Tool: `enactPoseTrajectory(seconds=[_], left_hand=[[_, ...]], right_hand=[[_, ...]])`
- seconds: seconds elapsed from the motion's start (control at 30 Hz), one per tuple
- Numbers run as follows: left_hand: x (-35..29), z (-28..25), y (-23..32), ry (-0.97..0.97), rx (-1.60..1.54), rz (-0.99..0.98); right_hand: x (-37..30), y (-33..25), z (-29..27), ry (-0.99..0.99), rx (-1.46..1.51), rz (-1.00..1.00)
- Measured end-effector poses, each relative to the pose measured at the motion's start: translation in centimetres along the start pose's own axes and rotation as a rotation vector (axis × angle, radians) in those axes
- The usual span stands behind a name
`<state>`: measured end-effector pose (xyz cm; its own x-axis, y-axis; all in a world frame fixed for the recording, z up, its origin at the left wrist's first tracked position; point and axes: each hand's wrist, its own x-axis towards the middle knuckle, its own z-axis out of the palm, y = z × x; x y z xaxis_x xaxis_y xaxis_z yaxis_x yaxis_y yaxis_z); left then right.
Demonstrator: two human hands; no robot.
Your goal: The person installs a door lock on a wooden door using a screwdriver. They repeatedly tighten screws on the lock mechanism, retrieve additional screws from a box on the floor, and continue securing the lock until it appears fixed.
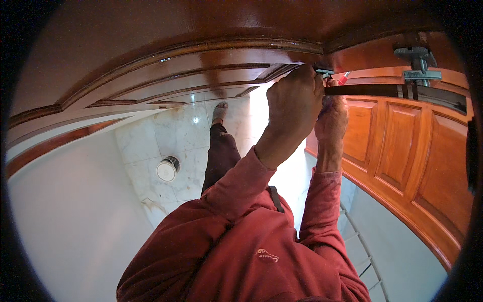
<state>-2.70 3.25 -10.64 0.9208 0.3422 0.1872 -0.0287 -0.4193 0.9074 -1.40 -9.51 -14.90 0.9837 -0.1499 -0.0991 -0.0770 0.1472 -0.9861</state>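
My left hand (297, 98) is closed at the edge of a dark brown wooden door (181, 25), its fingers curled out of sight. A small greenish metal fitting (325, 72) shows right beside its knuckles. Just to the right and lower, my right hand (333, 117) is closed too, partly behind the left one and against the dark door edge (370, 90). Past its fingertips sticks a thin red piece with a pale end (344, 78); its kind cannot be made out. What either hand grips is hidden.
A metal lock fitting (421, 66) juts from the door at the right. Beyond stands an orange-brown panelled door (397, 141). A bucket with a white lid (167, 169) sits on the marble-look floor (143, 146) at the left. Ladder-like rails (363, 251) show at lower right.
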Motion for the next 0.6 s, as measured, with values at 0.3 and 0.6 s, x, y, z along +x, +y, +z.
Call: enactPoseTrajectory(seconds=[0.3, 0.6], left_hand=[[-0.4, 0.0, 0.3, 0.024, 0.082, 0.022], [-0.7, 0.5, -0.1, 0.058, 0.045, 0.034]], right_hand=[[0.3, -0.2, -0.8, -0.096, 0.162, 0.164], [0.7, 0.2, -0.6, -0.091, 0.264, 0.119]])
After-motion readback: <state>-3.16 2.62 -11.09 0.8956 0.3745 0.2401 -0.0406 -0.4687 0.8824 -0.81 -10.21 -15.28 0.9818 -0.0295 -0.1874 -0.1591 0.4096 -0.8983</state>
